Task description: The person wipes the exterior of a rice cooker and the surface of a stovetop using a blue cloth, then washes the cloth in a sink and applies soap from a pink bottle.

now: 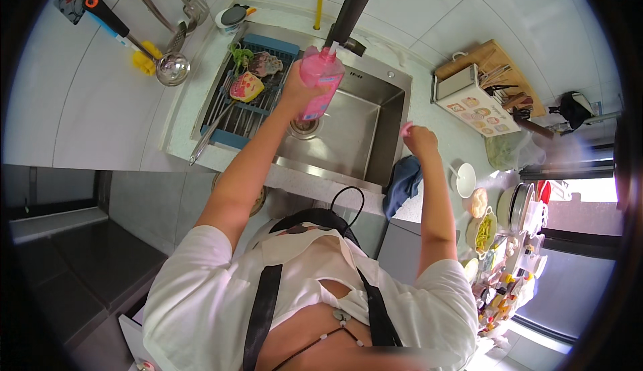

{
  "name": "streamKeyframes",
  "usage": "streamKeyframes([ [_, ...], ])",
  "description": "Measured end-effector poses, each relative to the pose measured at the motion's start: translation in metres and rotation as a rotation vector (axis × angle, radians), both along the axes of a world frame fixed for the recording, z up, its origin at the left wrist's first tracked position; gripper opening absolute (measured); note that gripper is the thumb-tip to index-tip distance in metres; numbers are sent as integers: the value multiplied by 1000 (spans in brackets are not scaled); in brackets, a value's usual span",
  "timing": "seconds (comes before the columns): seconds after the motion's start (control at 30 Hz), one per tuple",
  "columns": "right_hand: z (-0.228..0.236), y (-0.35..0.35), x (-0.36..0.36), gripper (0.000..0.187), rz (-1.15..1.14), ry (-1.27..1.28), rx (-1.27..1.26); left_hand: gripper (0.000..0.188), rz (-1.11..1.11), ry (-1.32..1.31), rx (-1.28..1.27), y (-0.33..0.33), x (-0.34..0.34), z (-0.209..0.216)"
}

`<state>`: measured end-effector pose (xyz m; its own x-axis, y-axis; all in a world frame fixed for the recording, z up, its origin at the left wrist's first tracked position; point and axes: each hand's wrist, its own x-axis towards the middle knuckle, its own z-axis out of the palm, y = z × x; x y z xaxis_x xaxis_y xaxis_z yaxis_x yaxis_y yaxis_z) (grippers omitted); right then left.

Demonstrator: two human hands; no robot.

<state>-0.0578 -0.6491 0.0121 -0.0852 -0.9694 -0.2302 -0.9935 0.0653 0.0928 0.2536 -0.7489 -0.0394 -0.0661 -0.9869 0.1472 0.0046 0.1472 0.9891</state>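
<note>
My left hand (pixel 296 95) is wrapped round a clear pink liquid-soap bottle (pixel 324 76), held upright over the sink (pixel 355 126), close to the dark faucet (pixel 351 11). The bottle's top reaches up beside the faucet's base. My right hand (pixel 422 142) is closed above the right rim of the sink, pinching a small pink piece (pixel 406 128) that looks like a cap. Under that hand a blue cloth (pixel 403 185) hangs over the counter's front edge.
Left in the sink, a blue drain rack (pixel 271 44) holds sponges (pixel 247 87) and a long-handled utensil (pixel 213 131). Ladles (pixel 173 68) hang on the left wall. A utensil holder (pixel 472 103), a white bowl (pixel 463 179) and a dish of green food (pixel 481 232) stand on the right counter.
</note>
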Motion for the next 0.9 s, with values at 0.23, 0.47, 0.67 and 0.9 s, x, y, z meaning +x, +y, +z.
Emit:
streamKeyframes([
  [0.23,-16,71,-26,26,179,196,39,73,-25,-6,25,-9,7,2],
  [0.47,-70,79,-60,9,123,337,79,74,-24,-44,54,-3,6,9],
  [0.67,-5,47,-29,14,-13,-46,-27,71,-9,-73,57,1,14,7],
  [0.9,12,-9,13,24,-156,-366,-245,74,13,-75,31,1,18,-17],
])
